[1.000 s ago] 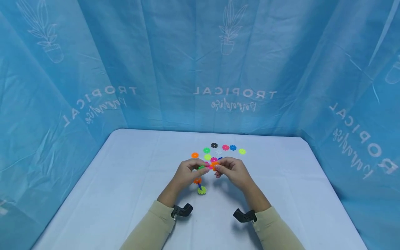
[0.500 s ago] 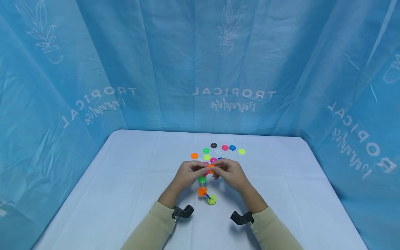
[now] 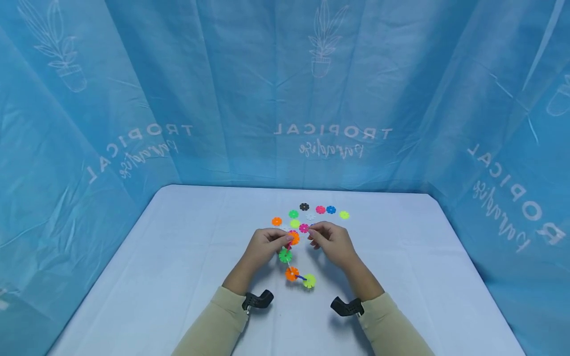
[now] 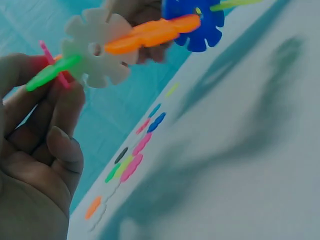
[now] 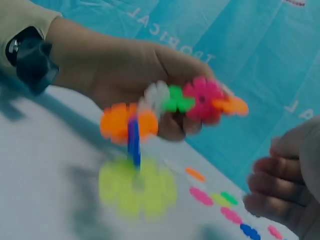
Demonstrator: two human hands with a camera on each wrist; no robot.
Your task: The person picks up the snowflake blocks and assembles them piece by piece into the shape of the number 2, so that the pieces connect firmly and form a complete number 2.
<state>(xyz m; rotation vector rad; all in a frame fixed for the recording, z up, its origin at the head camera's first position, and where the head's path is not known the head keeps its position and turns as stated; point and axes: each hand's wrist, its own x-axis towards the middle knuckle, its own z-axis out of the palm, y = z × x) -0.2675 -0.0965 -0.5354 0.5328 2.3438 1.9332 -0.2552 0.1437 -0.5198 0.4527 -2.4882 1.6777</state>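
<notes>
A chain of slotted, flower-shaped plastic discs hangs from my left hand (image 3: 267,243), whose thumb and fingers pinch it near the pink disc (image 5: 202,98). At the chain's top is an orange disc (image 3: 294,238). Below the fingers follow a green disc (image 3: 285,255), a white disc (image 4: 95,47), a second orange disc (image 3: 292,273), a blue disc (image 4: 195,25) and a yellow-green disc (image 3: 309,281) at the far end. Just right of the chain, my right hand (image 3: 331,243) is apart from it, fingers loosely curled around nothing visible.
Loose discs lie on the white tabletop (image 3: 200,247) beyond the hands, among them black (image 3: 304,206), pink (image 3: 320,209), blue (image 3: 331,209), yellow (image 3: 344,215), green (image 3: 293,214) and orange (image 3: 276,221). A blue curtain (image 3: 249,99) surrounds the table's back and sides.
Both hands were together at the orange disc; the right hand has let go and drawn away rightward. The chain's lower end has swung toward me and to the right.
</notes>
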